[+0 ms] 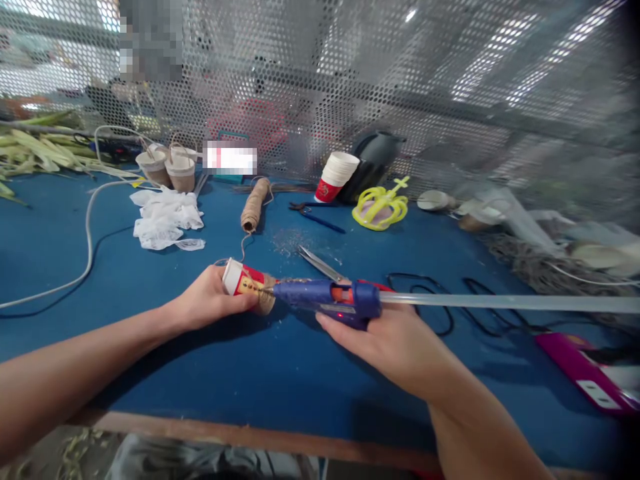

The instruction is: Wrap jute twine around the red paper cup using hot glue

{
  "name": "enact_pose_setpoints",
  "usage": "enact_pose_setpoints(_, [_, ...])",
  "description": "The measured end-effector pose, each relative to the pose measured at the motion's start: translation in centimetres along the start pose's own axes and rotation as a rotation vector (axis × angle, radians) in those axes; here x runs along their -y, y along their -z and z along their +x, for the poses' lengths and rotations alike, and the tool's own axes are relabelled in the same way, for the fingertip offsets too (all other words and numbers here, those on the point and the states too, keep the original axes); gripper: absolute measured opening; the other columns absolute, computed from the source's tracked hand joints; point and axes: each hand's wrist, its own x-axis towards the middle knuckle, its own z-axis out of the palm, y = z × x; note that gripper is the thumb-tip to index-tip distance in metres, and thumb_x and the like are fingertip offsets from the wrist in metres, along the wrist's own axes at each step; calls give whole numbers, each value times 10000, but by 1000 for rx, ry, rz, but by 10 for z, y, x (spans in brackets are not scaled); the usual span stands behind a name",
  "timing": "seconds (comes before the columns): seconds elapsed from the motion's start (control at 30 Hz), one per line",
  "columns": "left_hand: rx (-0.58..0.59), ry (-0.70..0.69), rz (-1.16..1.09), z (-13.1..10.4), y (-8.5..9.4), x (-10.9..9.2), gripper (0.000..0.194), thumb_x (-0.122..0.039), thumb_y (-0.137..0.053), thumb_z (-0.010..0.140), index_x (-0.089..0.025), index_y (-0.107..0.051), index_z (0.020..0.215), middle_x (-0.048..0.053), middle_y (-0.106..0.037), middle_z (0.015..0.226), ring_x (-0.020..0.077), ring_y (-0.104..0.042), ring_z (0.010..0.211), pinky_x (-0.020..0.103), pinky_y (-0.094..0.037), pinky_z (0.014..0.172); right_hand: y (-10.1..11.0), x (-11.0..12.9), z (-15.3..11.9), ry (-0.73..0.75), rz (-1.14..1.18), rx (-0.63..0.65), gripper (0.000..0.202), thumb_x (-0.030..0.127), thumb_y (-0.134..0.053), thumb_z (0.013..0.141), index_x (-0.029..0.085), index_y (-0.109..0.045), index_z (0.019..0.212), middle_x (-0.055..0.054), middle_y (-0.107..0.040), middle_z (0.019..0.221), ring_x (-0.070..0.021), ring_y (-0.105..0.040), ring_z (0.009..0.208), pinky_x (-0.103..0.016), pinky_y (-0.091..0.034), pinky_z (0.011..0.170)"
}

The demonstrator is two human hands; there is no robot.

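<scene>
At the frame's centre, the left hand [213, 299] has its fingers around a paper cup [246, 280], the right hand [395, 343] grips a blue glue gun [310, 297].

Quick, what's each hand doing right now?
Left hand: closed around a red-and-white paper cup.
Right hand: closed on a blue glue gun, its nozzle at the cup.
</scene>
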Motion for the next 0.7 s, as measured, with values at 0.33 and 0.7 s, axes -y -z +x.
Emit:
enact_pose_setpoints(0.33, [3,-14,19,0,0,0,277,-245,-665,616,-93,-651,847,69,-700,793,146,-625,673,246,-495,669,6,3,0,85,-165,14,185,170,-460,758,201,-635,707,-22,-622,592,-140,-576,538,-233,-458,503])
enact_pose_setpoints(0.7, [11,-37,102,-2,-1,-1,218,-222,-638,633,-95,-651,810,52,-696,754,123,-605,626,208,-484,604,6,3,0,170,-198,-7,221,176,-435,756,236,-642,707,-38,-614,586,-163,-556,535,-274,-455,513])
